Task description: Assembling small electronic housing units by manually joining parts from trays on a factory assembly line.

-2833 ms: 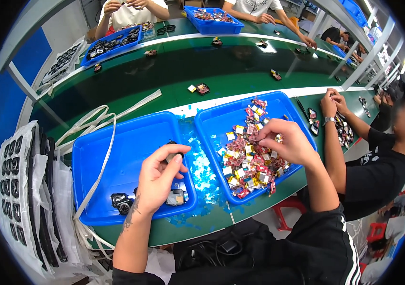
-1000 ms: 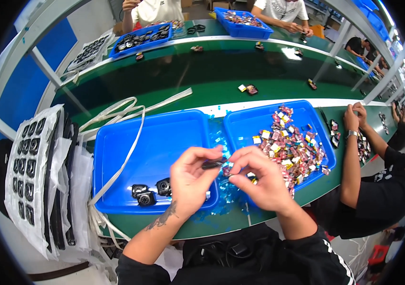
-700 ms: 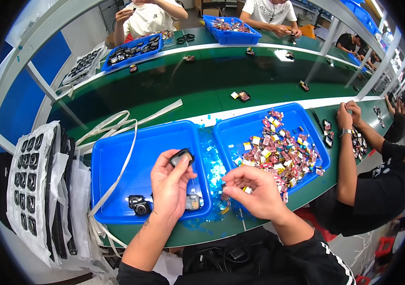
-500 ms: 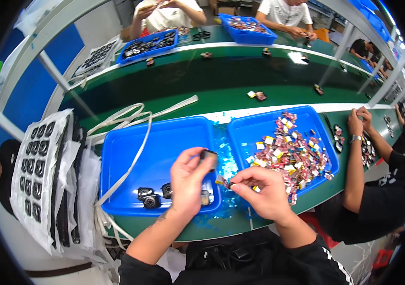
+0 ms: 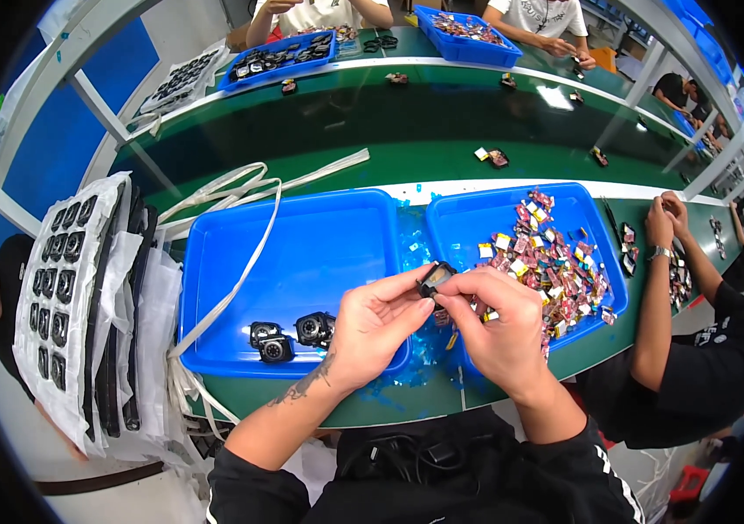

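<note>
My left hand (image 5: 376, 323) holds a small black square housing (image 5: 436, 278) by its side, its open face with a pale inside turned up. My right hand (image 5: 507, 327) is closed, thumb and finger pinched against the housing's near edge. Below these fingertips a small part with a yellow tab (image 5: 451, 339) shows, mostly hidden by the hand. In the left blue tray (image 5: 285, 236) lie black camera-like units with round lenses (image 5: 276, 348), close to my left wrist. The right blue tray (image 5: 468, 218) holds a heap of small pink, white and yellow parts (image 5: 555, 271).
Stacked sheets with black housings (image 5: 58, 271) stand at the left. White straps (image 5: 241, 210) cross the left tray. A green conveyor (image 5: 346, 122) carries scattered small parts. A co-worker's arm (image 5: 656, 288) is at the right; people sit across with blue trays (image 5: 468, 39).
My two hands have come together, bringing the housing up and right to my right fingers. The view has shifted slightly, and the units in the left tray show more fully.
</note>
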{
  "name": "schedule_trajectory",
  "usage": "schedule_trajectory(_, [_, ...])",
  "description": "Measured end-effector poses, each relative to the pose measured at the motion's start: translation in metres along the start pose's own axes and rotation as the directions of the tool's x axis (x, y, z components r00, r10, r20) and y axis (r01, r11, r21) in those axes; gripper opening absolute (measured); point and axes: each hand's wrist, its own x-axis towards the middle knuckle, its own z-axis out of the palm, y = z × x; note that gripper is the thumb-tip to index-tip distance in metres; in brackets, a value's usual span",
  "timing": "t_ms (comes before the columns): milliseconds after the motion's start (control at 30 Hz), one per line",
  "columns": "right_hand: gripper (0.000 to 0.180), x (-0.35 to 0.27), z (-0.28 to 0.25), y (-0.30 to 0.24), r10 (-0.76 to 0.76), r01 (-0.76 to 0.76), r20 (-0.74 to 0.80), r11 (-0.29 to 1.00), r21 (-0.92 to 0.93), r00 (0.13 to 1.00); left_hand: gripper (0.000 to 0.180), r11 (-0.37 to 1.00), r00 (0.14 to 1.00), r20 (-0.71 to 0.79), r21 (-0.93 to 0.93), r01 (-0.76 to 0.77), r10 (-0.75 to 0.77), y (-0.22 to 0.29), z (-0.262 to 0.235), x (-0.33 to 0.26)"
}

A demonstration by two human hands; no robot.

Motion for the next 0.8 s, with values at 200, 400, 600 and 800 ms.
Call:
schedule_trajectory(200, [0.012,0.003,-0.003,-0.002,-0.040,0.041,0.038,0.999,-0.033,0.998,0.042,0.994,0.999,0.020,0.103,-0.026,0.024,-0.001,0.000,-0.001])
schedule_trajectory(400, [0.011,0.004,-0.007,-0.001,-0.017,0.021,0.068,0.998,-0.063,0.998,0.041,0.992,0.999,0.039,0.121,-0.023,0.018,-0.004,0.002,-0.002])
schedule_trajectory(600, [0.010,0.008,-0.013,-0.002,-0.017,0.030,0.135,0.995,-0.091,0.991,0.040,0.991,0.999,0.025,0.127,-0.048,0.045,-0.007,0.005,-0.006])
schedule_trajectory(800, [0.014,0.008,-0.016,-0.003,-0.109,0.129,0.110,0.972,-0.199,0.988,0.041,0.983,1.000,0.003,0.182,-0.008,0.008,-0.003,0.005,-0.007])
